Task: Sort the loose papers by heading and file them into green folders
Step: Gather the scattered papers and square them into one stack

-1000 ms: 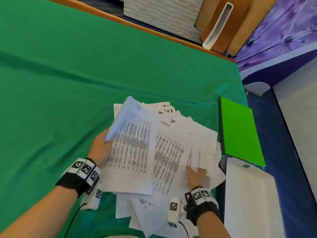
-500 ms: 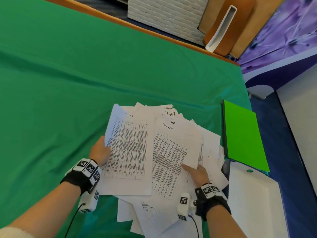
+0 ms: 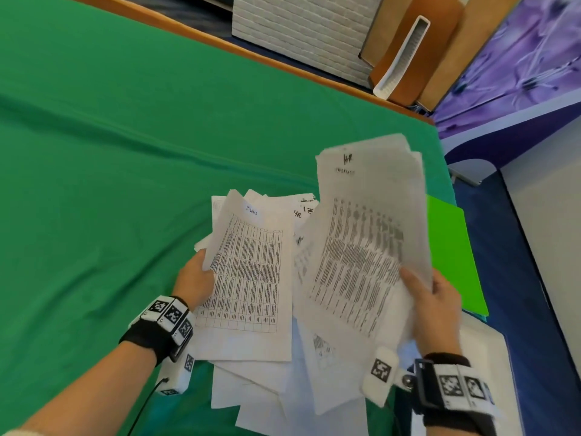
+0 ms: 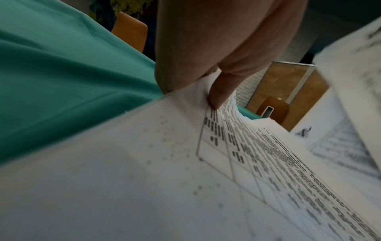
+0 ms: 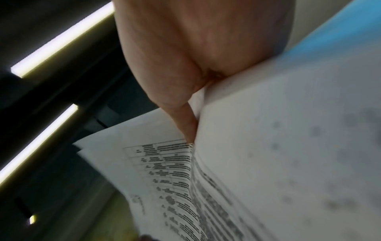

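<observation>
— Right hand (image 3: 435, 306)?
— Grasping a lifted bundle (image 3: 361, 247) of printed sheets by the lower right edge. Thumb (image 5: 185, 124) pressed on the front sheet, other fingers hidden behind the paper.
— And the bundle itself?
— Held up off the table, tilted, top edge farthest from the body. Covers part of the green folder (image 3: 449, 256) in the head view. Handwritten heading at the top, too blurred to read.
— Left hand (image 3: 195, 280)?
— Pinching one table sheet (image 3: 248, 278) at its left edge. Thumb (image 4: 222, 88) on the printed face, fingers beneath, out of sight. Bends the paper upward at the pinch, as seen from the left wrist.
— Rest of that sheet?
— Lies over the loose pile (image 3: 267, 382), just left of the lifted bundle. Small handwritten heading near the top, not legible with any certainty.
— The pile?
— Fanned out unevenly on the green cloth (image 3: 125, 152), close to the body, between the two wrists. More handwritten headings peeking out at the far edge.
— Folder?
— Closed, bright green, flat at the right edge of the table, beyond the right hand. Near end resting on a white board (image 3: 490, 350).
— Anything else?
— Marker-tagged wristbands (image 3: 169, 316) on both wrists. A white brick-patterned block (image 3: 301, 29) beyond the far table edge.
</observation>
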Motion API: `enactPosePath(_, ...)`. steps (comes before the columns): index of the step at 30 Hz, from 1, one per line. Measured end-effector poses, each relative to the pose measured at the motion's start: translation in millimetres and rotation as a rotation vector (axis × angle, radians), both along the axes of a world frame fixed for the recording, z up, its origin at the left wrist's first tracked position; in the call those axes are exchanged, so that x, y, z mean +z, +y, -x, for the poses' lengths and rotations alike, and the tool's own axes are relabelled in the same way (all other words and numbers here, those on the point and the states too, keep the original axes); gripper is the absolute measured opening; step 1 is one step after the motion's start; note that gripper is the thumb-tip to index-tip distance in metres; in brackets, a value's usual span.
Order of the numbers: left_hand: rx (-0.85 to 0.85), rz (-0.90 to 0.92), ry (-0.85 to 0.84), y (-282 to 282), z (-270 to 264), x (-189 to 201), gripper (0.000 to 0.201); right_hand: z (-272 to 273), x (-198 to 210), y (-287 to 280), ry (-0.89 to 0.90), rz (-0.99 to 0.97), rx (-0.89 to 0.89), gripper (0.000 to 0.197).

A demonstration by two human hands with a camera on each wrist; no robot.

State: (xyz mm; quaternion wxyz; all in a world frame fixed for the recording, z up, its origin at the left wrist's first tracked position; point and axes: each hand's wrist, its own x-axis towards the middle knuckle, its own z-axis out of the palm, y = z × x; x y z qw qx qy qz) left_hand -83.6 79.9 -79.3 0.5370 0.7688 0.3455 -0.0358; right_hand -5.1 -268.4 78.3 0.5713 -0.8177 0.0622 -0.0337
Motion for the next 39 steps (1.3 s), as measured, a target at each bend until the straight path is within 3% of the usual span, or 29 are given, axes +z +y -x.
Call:
enactPosePath(3, -0.013, 0.014, 0.003, -5, -3, 1, 0.048, 3, 28, -5, -0.045, -0.174, -0.063, 0.010)
enactPosePath(7, -0.042, 0.041, 0.001, -8, -2, 1, 0.041, 10, 46, -7, -0.067, -0.481, -0.129, 0.027)
enactPosePath(9, -0.060, 0.095, -0.035, -11, 1, 4, 0.042, 11, 44, -3, -0.065, -0.538, -0.140, 0.031)
enactPosePath(13, -0.061, 0.196, -0.098, -21, 1, 13, 0.039, 11, 2, 16, 0.036, -0.393, -0.136, 0.022)
enactPosePath(17, -0.050, 0.263, -0.052, -23, -2, 16, 0.038, 29, -68, 33, 0.200, -0.248, -0.164, 0.035)
enactPosePath(22, 0.053, 0.313, 0.092, -23, -4, 20, 0.062, 52, -123, 48, 0.461, -0.063, -0.101, 0.041)
enactPosePath(27, -0.038, 0.281, 0.108, -23, -5, 14, 0.069, 53, -121, 52, 0.644, -0.069, 0.115, 0.036)
enactPosePath(29, -0.070, 0.285, 0.093, -20, -7, -1, 0.093, 49, -121, 50, 0.697, -0.045, 0.169, 0.056)
enactPosePath(30, -0.053, 0.292, 0.078, -19, -9, -1, 0.091, 47, -120, 51, 0.726, -0.036, 0.195, 0.070)
enactPosePath(32, -0.024, 0.289, 0.021, -25, -11, 14, 0.052, 43, -107, 59, 0.749, 0.025, 0.216, 0.067)
enactPosePath(34, -0.032, 0.285, -0.016, -34, -13, 23, 0.037, 35, -107, 63, 0.716, 0.071, 0.244, 0.068)
enactPosePath(37, -0.167, 0.237, 0.031, -48, -16, 29, 0.068, 26, -109, 71, 0.714, 0.036, 0.267, 0.090)
enactPosePath(39, -0.286, 0.151, 0.058, -54, -17, 32, 0.080, 21, -111, 73, 0.724, -0.064, 0.185, 0.100)
